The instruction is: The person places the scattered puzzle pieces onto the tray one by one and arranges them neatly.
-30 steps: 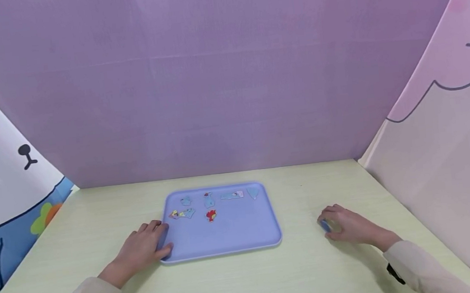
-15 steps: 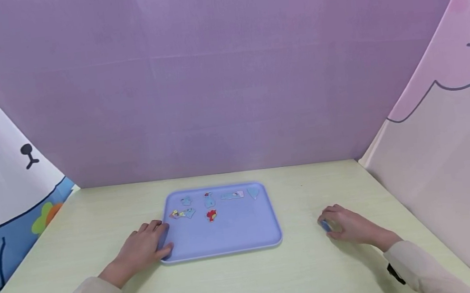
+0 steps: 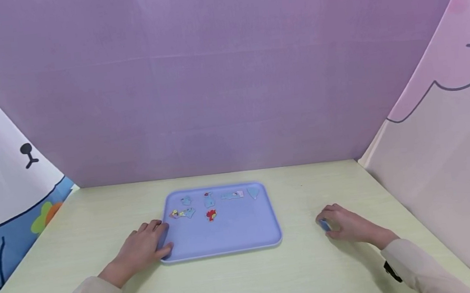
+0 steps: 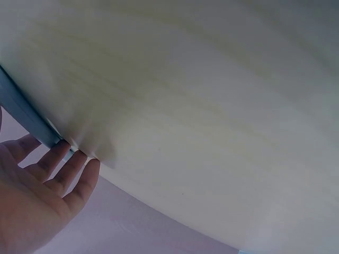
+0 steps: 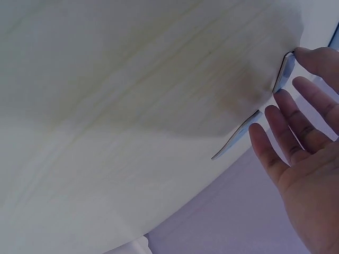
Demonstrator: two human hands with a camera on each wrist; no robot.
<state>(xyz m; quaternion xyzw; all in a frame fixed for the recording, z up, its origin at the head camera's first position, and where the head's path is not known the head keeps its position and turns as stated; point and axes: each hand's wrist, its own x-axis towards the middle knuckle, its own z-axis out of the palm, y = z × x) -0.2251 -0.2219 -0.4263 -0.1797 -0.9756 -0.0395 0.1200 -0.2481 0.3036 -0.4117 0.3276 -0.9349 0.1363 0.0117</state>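
Note:
At the tray's near left corner rests my left hand [image 3: 140, 247], its thumb on the rim and its relaxed fingertips against the left edge. The lavender tray [image 3: 240, 234] carries several flat, irregular puzzle pieces with cartoon prints, among them a red one [image 3: 211, 215] and a pale blue triangle [image 3: 253, 192]. My right hand [image 3: 348, 226] is low over the table, right of the tray. Between its thumb and fingertips it pinches a blue puzzle piece [image 5: 284, 73] by the ends. A second blue piece [image 5: 237, 135] lies beside the little finger, hidden from the head view.
The pale wood-grain table [image 3: 249, 283] runs back to a purple cloth wall [image 3: 229, 94]. Printed cartoon panels stand along the left [image 3: 4, 199] and right [image 3: 454, 142] sides.
My right hand has shifted very slightly to the left. The left hand, the tray and the pieces on it stay where they were.

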